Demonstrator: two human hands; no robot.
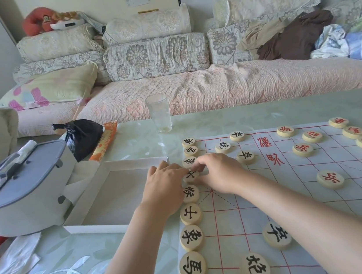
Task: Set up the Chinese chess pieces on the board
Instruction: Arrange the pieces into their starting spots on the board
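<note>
Head view: right hand (pixel 216 171) pinches a black piece (pixel 190 175) on the board (pixel 297 190)'s left edge; straight fingers of the left hand (pixel 165 184) touch it opposite.

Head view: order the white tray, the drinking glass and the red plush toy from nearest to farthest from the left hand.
1. white tray: right beside the left hand, on its left.
2. drinking glass: ahead, toward the far edge of the table.
3. red plush toy: on top of the sofa, far left.
</note>
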